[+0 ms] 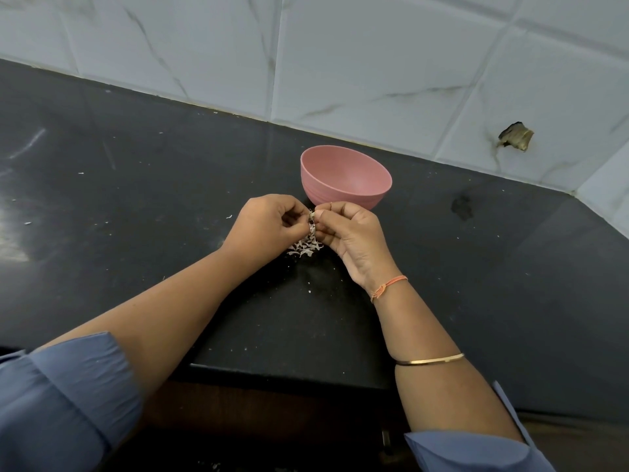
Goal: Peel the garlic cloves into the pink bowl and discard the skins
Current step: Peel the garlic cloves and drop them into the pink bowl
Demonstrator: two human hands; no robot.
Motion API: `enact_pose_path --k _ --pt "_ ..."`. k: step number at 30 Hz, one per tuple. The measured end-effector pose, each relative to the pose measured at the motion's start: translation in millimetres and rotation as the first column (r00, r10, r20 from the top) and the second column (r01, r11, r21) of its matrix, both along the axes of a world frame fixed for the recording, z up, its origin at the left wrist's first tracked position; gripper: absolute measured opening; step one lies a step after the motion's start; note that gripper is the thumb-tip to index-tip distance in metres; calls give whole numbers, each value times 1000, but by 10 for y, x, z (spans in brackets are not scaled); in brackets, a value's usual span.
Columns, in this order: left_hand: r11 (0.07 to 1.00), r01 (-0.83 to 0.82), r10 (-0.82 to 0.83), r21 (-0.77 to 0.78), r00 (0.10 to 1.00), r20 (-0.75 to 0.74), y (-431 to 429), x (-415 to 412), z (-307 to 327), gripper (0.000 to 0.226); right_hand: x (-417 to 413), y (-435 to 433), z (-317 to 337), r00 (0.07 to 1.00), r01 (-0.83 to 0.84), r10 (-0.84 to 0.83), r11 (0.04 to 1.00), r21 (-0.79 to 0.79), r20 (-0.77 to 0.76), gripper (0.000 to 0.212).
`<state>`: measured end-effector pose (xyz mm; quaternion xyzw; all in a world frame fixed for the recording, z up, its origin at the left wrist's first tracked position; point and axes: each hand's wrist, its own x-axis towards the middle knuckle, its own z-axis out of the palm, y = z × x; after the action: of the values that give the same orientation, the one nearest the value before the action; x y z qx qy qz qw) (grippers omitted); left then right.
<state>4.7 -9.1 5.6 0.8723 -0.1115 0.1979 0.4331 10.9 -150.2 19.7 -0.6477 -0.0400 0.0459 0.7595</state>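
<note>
A pink bowl (345, 177) stands on the black counter (153, 185), just beyond my hands; what it holds is hidden from this angle. My left hand (267, 224) and my right hand (350, 238) meet in front of the bowl and both pinch one small garlic clove (311, 217) between their fingertips. A strip of papery skin hangs from the clove. Under the hands lies a small pile of white garlic skins (304, 248) on the counter.
A white tiled wall (374, 63) runs behind the counter, with a chipped hole (515, 136) at the right. Small skin flakes are scattered over the counter. The counter's front edge (289, 373) is close to my body.
</note>
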Motion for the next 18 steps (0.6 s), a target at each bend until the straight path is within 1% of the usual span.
enact_pose_path --k 4,8,9,11,13,15,17,18 --pt "1000 -4 4 16 1000 -8 -2 -6 4 7 -6 -4 -16 996 14 -6 995 -100 84 15" --pt "995 -89 88 -36 996 -18 18 14 -5 7 -6 -21 -5 992 41 -25 990 -133 122 18" --pt "992 -109 107 -67 994 -34 22 18 -6 8 -6 -21 -5 992 39 -22 990 -134 126 18" --pt "983 -141 135 -121 989 -59 29 30 -15 19 -7 -19 -9 992 32 -16 992 -124 129 17" --pt "980 -158 151 -118 986 -67 32 34 -19 26 -4 -20 -12 991 28 -14 994 -109 130 16" --pt "984 -129 121 -123 990 -67 33 39 -21 20 2 -26 -12 992 30 -16 994 -108 128 15" --pt "983 -59 47 -173 996 -71 29 45 -19 5 11 -29 -14 992 32 -18 993 -112 124 15" --pt "982 -28 16 -186 998 -67 27 44 -17 4 13 -27 -15 992 31 -16 993 -114 123 15"
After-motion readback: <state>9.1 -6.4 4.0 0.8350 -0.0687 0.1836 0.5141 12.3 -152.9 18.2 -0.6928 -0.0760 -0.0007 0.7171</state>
